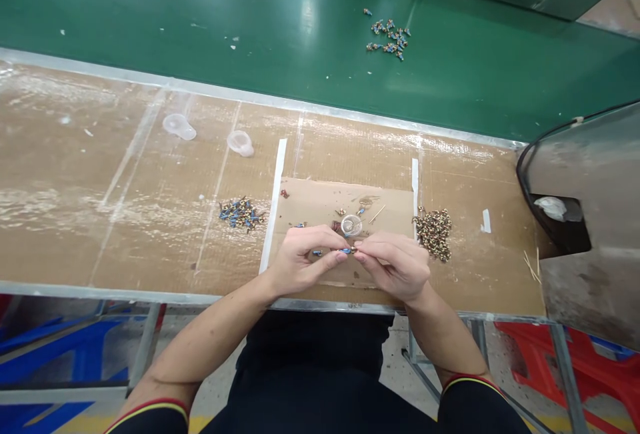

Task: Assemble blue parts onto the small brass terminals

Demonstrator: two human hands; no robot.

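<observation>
My left hand (pixel 309 257) pinches a small blue piece (pixel 345 251) between thumb and fingertips. Against its right end, my right hand (pixel 397 264) pinches a tiny brass-coloured piece (pixel 353 250); whether the two are joined I cannot tell. Just beyond my fingertips stands a small clear cup (pixel 351 225) on a cardboard sheet (pixel 310 204). Thin wooden sticks (pixel 377 213) lie to the cup's right. A loose blue-and-brass piece (pixel 317 253) rests beside my left fingers. Left of the sheet is a pile of blue-and-brass pieces (pixel 241 214), and right of it a pile of brass-coloured pieces (pixel 434 234).
Two clear plastic cups (pixel 240 143) lie at the left of the cardboard-covered table (pixel 125 234). Beyond runs a green belt (pixel 200 27) bearing a cluster of blue-and-brass pieces (pixel 390 37). A metal housing (pixel 590 187) with a black cable bounds the right side.
</observation>
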